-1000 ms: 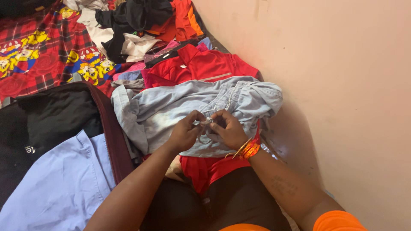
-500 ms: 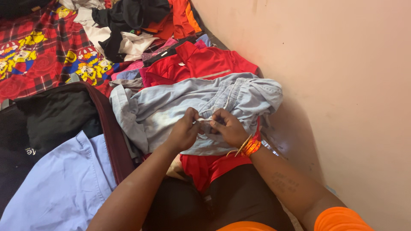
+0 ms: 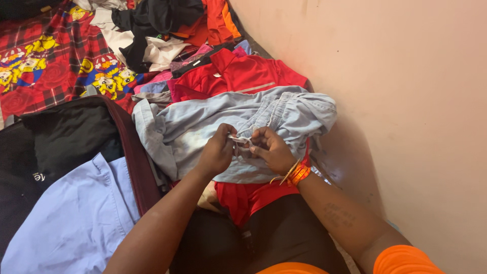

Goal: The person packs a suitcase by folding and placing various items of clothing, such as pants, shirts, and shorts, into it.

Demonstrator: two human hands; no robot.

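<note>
1. Your left hand (image 3: 217,152) and right hand (image 3: 271,150) are both pinching a thin white drawstring (image 3: 239,139), stretching it taut between the fingertips.
2. You're working it over the pale blue shorts (image 3: 228,132) lying right under both hands, probably to keep the cord at the waistband.
3. Red shirt (image 3: 238,73) is lying just beyond them; light blue shirt (image 3: 76,218) is sitting off to your left.
</note>
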